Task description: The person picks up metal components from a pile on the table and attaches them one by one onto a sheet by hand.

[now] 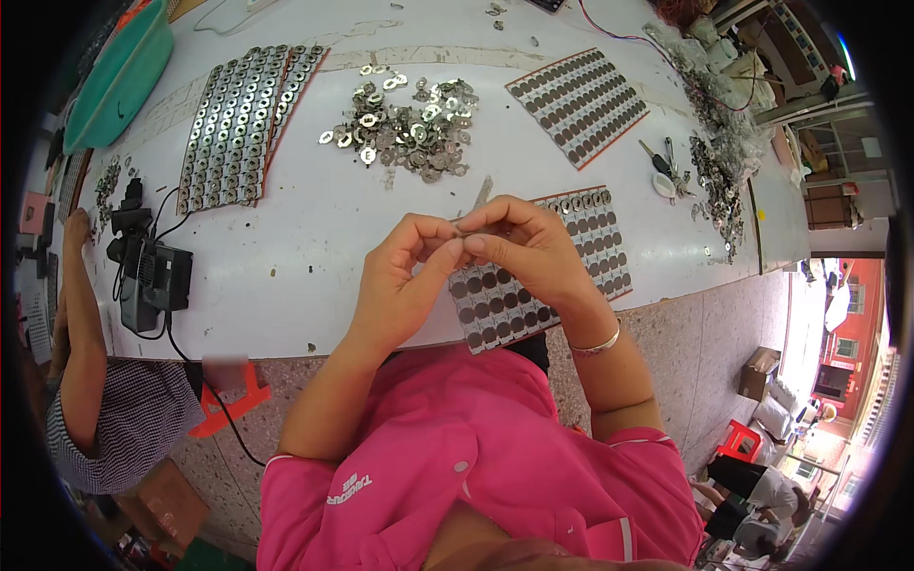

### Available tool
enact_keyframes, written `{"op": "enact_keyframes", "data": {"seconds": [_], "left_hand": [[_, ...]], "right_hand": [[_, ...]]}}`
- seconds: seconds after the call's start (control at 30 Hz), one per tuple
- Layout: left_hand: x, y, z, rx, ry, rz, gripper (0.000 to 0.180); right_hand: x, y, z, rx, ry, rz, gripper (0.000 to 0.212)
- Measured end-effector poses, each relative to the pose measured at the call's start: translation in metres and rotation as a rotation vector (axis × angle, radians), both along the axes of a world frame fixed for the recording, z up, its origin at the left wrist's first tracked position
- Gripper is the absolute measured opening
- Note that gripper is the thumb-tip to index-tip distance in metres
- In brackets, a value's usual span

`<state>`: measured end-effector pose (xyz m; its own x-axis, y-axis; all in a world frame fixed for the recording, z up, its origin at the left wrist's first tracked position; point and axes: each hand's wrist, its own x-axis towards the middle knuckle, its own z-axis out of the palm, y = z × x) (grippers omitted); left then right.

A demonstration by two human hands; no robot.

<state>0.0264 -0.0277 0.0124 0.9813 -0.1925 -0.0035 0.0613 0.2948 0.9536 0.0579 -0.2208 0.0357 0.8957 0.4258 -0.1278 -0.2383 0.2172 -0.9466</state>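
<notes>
My left hand and my right hand meet fingertip to fingertip over the table's near side. Both are closed in a pinch, and whatever sits between the fingertips is too small and hidden to name. A bracelet circles my right wrist. Partly under my right hand lies a panel with rows of dark round discs, reaching the table's front edge. Just beyond my fingers is a narrow grey strip. Farther off spreads a loose heap of small shiny metal pieces.
Another disc panel lies at the back right; stacked panels with ring-shaped parts lie left. Keys and scattered metal bits are at right. Black adapters with cables stand left, near a green basin and a co-worker's arm.
</notes>
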Motion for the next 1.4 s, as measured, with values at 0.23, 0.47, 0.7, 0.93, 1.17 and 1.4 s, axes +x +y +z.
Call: {"op": "enact_keyframes", "data": {"seconds": [0.23,0.47,0.7,0.93,1.17,1.4], "left_hand": [[-0.012,-0.008,0.001,-0.173,0.119,-0.094,0.014],[-0.024,-0.005,-0.006,1.121,-0.849,0.032,0.035],[-0.039,-0.007,-0.011,1.262,-0.816,-0.029,0.038],[-0.045,-0.004,-0.013,1.348,-0.789,-0.091,0.049],[-0.050,-0.003,-0.011,1.398,-0.786,-0.151,0.075],[-0.056,-0.003,-0.015,1.398,-0.792,-0.153,0.093]], "right_hand": [[-0.016,-0.013,-0.001,-0.106,-0.042,-0.031,0.017],[-0.008,-0.028,0.005,-0.284,0.168,-0.101,0.019],[-0.007,-0.036,-0.008,-0.348,0.169,-0.065,0.017],[-0.007,-0.020,0.005,-0.708,0.010,0.029,0.012],[-0.008,-0.017,-0.014,-0.816,-0.564,-0.001,0.013],[-0.018,-0.015,-0.011,-0.847,-0.381,-0.071,0.014]]}}
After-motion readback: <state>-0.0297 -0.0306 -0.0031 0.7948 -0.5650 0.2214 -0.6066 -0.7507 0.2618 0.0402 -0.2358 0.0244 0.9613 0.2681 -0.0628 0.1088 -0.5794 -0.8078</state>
